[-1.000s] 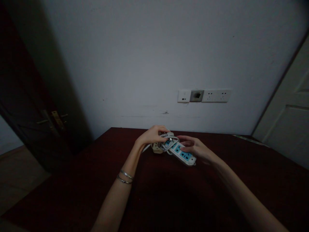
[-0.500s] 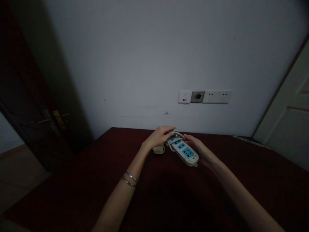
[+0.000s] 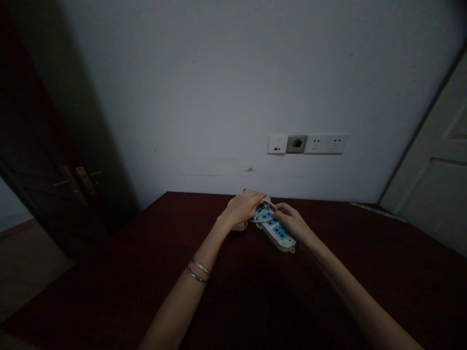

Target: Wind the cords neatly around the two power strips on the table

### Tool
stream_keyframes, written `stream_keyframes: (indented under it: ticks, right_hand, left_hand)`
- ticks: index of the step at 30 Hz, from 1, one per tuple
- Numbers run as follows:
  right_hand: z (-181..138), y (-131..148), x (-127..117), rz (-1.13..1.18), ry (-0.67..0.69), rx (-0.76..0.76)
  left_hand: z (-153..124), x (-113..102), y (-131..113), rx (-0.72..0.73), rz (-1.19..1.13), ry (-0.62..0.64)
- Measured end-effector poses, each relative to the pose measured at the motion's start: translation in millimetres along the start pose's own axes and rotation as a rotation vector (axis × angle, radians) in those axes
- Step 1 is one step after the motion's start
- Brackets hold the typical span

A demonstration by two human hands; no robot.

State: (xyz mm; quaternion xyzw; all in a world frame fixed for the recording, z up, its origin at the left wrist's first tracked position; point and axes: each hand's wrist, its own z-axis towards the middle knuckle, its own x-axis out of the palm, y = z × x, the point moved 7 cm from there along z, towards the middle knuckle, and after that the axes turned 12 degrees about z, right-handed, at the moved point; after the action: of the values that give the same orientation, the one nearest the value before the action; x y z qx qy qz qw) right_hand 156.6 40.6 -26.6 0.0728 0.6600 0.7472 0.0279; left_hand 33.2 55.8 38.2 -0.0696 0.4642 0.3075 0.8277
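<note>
A white power strip point(image 3: 276, 239) with blue sockets lies aslant on the dark red table, its near end pointing right. White cord point(image 3: 268, 219) is looped round its far half. My left hand point(image 3: 241, 208), with two silver bracelets at the wrist, is closed over the strip's far end; its fingertips are partly hidden. My right hand point(image 3: 292, 219) pinches a loop of the cord above the strip, thumb and index finger together. Under my left hand a beige block-like piece point(image 3: 240, 226) shows in part; I cannot tell its kind.
Behind the table point(image 3: 204, 272) stands a pale wall with a row of wall sockets point(image 3: 324, 144). A thin flat strip point(image 3: 377, 212) lies by the table's right back edge. A dark door point(image 3: 44, 160) with a brass handle is at left, a white door point(image 3: 434, 194) at right.
My right hand has moved from beside the strip to over it and now pinches the cord. My left hand has shifted slightly, covering more of the beige piece.
</note>
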Motion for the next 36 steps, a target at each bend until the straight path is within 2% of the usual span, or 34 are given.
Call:
stream_keyframes:
  ticks: [6, 14, 26, 31, 36]
  right_hand:
    - [-4.6, 13.3, 0.1, -0.253, 0.004, -0.217]
    - [-8.8, 20.0, 3.3, -0.459, 0.043, -0.378]
    - [-14.2, 22.9, 9.9, -0.495, 0.067, -0.428]
    - [-13.9, 20.5, 14.7, -0.472, 0.106, -0.478]
    - [-13.1, 19.3, 14.1, -0.486, 0.104, -0.444]
  left_hand:
    - [0.9, 2.2, -1.4, 0.014, -0.111, -0.053]
    - [-1.3, -2.2, 1.8, -0.003, -0.223, -0.145]
    - [-0.3, -3.8, 13.6, -0.084, -0.424, -0.152]
    - [0.5, -2.9, 15.0, -0.076, -0.407, -0.118]
    - [0.2, -1.1, 15.8, -0.122, -0.398, -0.046]
